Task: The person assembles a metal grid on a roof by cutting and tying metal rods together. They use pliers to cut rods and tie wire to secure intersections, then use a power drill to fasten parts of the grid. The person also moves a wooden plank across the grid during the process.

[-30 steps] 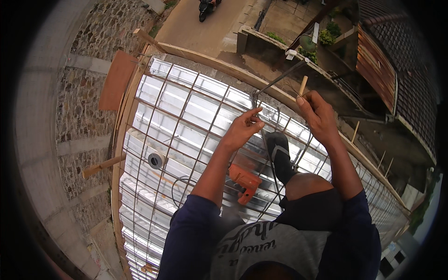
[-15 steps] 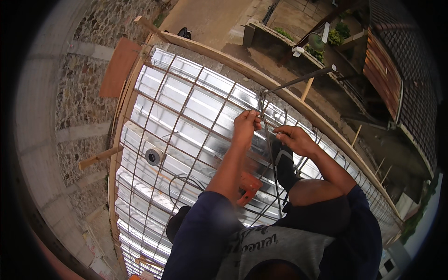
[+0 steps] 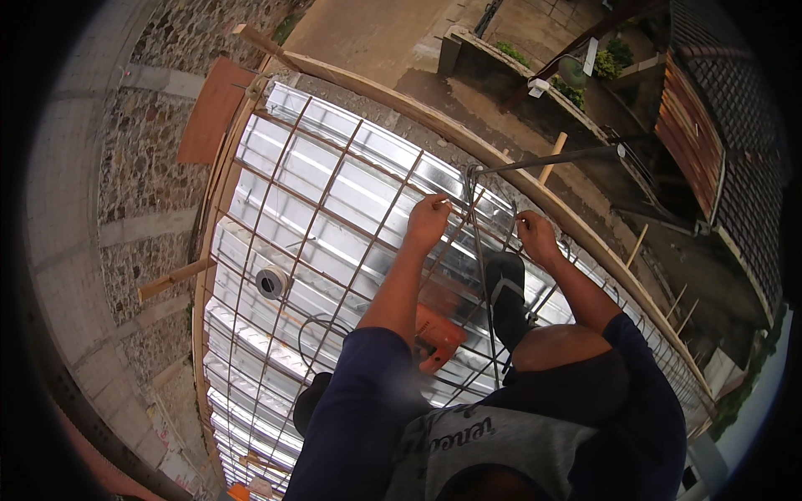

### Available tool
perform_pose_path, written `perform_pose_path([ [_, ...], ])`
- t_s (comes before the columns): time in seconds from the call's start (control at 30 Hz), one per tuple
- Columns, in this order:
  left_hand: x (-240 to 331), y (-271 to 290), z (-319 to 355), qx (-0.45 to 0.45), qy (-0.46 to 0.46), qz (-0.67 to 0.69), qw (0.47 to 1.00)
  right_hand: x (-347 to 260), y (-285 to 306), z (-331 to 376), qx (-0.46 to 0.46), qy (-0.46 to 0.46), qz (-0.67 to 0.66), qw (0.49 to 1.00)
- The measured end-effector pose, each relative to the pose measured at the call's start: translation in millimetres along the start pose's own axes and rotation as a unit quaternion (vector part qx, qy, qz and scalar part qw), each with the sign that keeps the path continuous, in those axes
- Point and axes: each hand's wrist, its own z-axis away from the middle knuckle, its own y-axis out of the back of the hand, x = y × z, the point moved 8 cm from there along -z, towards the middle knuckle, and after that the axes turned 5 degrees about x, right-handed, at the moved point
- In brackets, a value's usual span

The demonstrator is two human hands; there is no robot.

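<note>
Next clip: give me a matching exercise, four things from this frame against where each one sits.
Things:
1. left hand
2. right hand
3. orange tool
4. round pipe end

Places:
a. on the metal deck, left of the left forearm
b. on the rebar mesh, just left of the bent bar
c. on the mesh near the wooden edge board, above the sandal
d. below the left forearm, beside the knee

Pairs: 1-b, 2-c, 3-d, 4-a
</note>
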Motion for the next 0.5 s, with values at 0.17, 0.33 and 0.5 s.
perform_pose_path([
  [0.17, 31, 9, -26, 0.063, -0.123, -0.178, 0.974, -17, -26, -44, -0.019, 0.069, 0.008, 0.997],
  [0.33, 38, 0, -59, 0.052, -0.116, -0.156, 0.980, -14, -46, -75, -0.041, 0.079, -0.013, 0.996],
  [0.5, 63, -18, -58, 0.084, -0.190, -0.353, 0.912, -23, -42, -80, -0.027, 0.035, 0.030, 0.999],
])
